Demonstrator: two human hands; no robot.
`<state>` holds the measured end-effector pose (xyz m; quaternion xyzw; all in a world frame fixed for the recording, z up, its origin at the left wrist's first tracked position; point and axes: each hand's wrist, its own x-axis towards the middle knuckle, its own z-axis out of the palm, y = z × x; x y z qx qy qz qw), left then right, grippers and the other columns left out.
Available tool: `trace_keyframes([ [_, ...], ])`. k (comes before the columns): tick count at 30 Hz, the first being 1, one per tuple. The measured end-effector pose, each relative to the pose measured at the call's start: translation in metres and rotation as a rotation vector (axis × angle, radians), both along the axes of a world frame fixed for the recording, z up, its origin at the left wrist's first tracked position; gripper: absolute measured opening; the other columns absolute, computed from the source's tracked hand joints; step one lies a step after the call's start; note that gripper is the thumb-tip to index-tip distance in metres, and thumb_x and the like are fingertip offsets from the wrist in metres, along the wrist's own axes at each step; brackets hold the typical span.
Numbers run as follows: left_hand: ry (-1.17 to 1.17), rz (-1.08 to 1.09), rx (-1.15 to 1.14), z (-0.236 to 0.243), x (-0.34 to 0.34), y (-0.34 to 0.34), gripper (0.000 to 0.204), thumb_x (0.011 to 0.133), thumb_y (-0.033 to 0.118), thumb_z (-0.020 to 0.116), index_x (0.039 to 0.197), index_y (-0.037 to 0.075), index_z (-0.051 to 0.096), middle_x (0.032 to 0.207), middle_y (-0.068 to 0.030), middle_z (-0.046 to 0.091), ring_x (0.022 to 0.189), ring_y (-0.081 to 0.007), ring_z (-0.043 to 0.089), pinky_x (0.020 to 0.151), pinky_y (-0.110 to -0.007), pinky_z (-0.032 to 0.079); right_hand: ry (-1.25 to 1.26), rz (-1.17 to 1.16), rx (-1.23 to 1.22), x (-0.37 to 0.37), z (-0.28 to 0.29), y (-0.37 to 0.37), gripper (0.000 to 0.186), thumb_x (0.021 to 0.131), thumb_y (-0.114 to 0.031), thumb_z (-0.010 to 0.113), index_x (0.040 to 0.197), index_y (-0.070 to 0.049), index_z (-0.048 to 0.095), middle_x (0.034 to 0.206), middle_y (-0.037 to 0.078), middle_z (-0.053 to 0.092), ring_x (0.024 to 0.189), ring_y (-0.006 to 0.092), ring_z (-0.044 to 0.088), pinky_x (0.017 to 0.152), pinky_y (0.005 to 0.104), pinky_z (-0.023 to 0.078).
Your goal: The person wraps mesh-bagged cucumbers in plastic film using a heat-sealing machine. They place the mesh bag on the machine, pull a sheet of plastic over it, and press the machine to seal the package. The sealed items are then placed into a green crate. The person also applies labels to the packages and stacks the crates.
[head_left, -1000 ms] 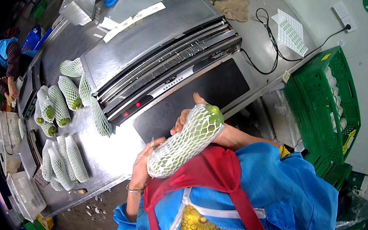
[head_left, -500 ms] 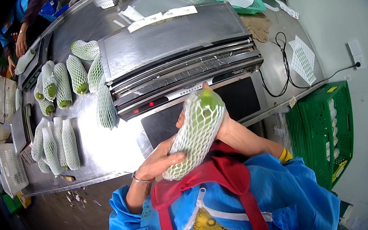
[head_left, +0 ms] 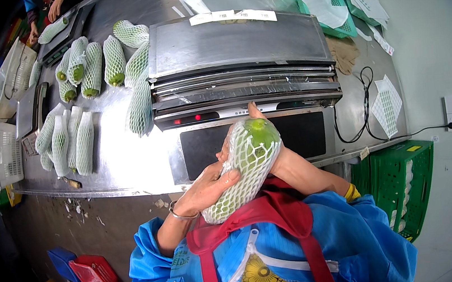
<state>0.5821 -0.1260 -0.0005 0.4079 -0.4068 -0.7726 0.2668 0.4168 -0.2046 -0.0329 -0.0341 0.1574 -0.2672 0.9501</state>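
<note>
Close in front of my chest I hold a long green gourd in a white foam net sleeve. It tilts with its bare green end up and away from me. My left hand wraps its lower left side, thumb lying across the net. From behind and to the right, my right hand supports the upper part; one of its fingertips shows beyond the green end, and most of its fingers are hidden. Past the gourd stands a metal wrapping machine with a black plate along its near side.
Several netted gourds lie on the steel table at the left, beside scales and white baskets. A cable runs right to the wall. Green crates stand below right. Another person's hand is far left.
My view has shifted, so the table and machine sit higher and farther right in the picture. Both hands keep their hold on the gourd, which now stands slightly more upright.
</note>
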Motion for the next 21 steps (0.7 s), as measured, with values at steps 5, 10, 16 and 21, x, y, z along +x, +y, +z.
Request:
trace_keyframes([
  [5,-0.025,0.021,-0.003,0.000,-0.009,0.005,0.070,0.086,0.055,0.047,0.122,-0.005,0.046,0.107,-0.0095,0.057,0.096,-0.0146,0.053,0.085,-0.027,0.042,0.007,0.017,0.016,-0.006,-0.001,0.001,0.075,0.084,-0.068,0.028,0.083,0.001,0.059,0.079,0.026,0.061,0.075,0.0369,0.062,0.070,0.0436,0.052],
  [10,-0.083,0.044,-0.032,0.005,-0.019,0.008,0.072,0.087,0.060,0.041,0.121,-0.004,0.047,0.105,-0.0093,0.059,0.094,-0.0143,0.055,0.083,-0.027,0.043,-0.016,0.025,0.093,-0.012,-0.001,0.002,0.073,0.085,-0.066,0.028,0.085,0.000,0.060,0.077,0.024,0.060,0.076,0.0368,0.060,0.071,0.0447,0.051],
  [16,-0.014,0.068,0.075,0.005,-0.021,0.008,0.064,0.092,0.049,0.041,0.127,-0.003,0.041,0.111,-0.0109,0.055,0.102,-0.0162,0.050,0.088,-0.029,0.041,0.020,-0.113,0.011,-0.017,0.016,0.000,0.074,0.086,-0.065,0.025,0.098,0.001,0.055,0.093,0.024,0.059,0.089,0.0353,0.059,0.083,0.0453,0.047],
  [21,0.058,0.187,-0.004,-0.001,-0.038,-0.003,0.060,0.094,0.043,0.039,0.131,-0.004,0.031,0.112,-0.0104,0.052,0.099,-0.0143,0.050,0.086,-0.028,0.041,0.193,-0.305,-0.460,-0.031,0.029,-0.015,0.071,0.086,-0.062,0.036,0.125,-0.003,0.039,0.118,0.023,0.049,0.107,0.0322,0.053,0.092,0.0441,0.043],
])
